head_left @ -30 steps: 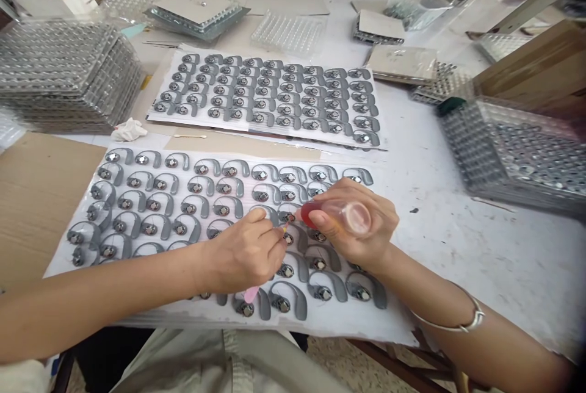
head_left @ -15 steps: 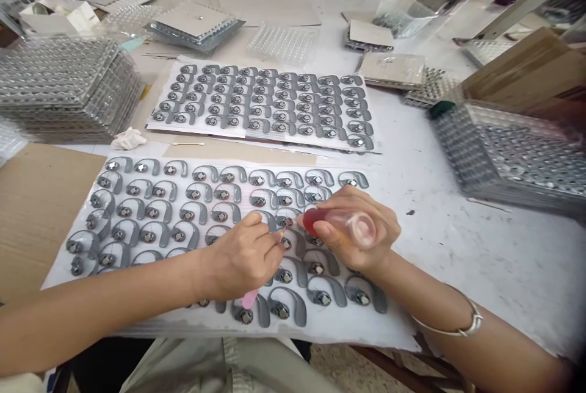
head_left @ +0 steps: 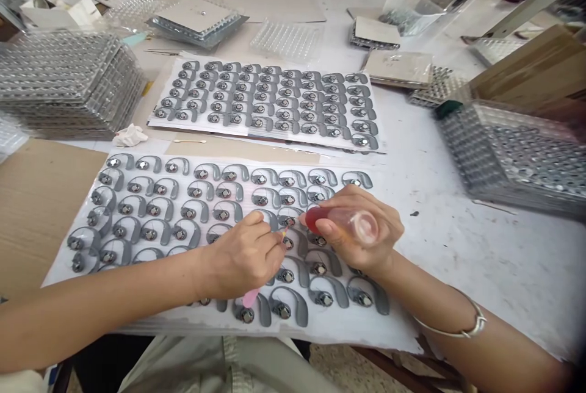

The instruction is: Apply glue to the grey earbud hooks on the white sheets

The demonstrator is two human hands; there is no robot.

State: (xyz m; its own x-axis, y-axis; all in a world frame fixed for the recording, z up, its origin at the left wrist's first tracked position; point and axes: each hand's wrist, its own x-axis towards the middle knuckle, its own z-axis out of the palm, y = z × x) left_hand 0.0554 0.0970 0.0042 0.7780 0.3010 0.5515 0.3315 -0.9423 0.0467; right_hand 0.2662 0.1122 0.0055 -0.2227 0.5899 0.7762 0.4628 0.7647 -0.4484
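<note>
A white sheet (head_left: 64, 259) in front of me carries rows of several grey hook-shaped parts (head_left: 151, 210) with metal discs. My left hand (head_left: 245, 255) is closed around a thin pink tool (head_left: 250, 298) whose yellow tip touches a part near the sheet's middle. My right hand (head_left: 361, 231) grips a small clear bottle (head_left: 341, 222) with reddish liquid, lying sideways, its nozzle pointing left toward the tool tip. A metal bangle (head_left: 462, 326) circles my right wrist.
A second sheet of grey parts (head_left: 270, 103) lies farther back. Stacks of clear blister trays stand at the left (head_left: 68, 82) and right (head_left: 517, 155). Brown cardboard (head_left: 36, 198) sits at the left, with a crumpled tissue (head_left: 130, 135) and cotton swab (head_left: 190, 141) nearby.
Both hands stay almost in place over the same parts; the view has only shifted slightly.
</note>
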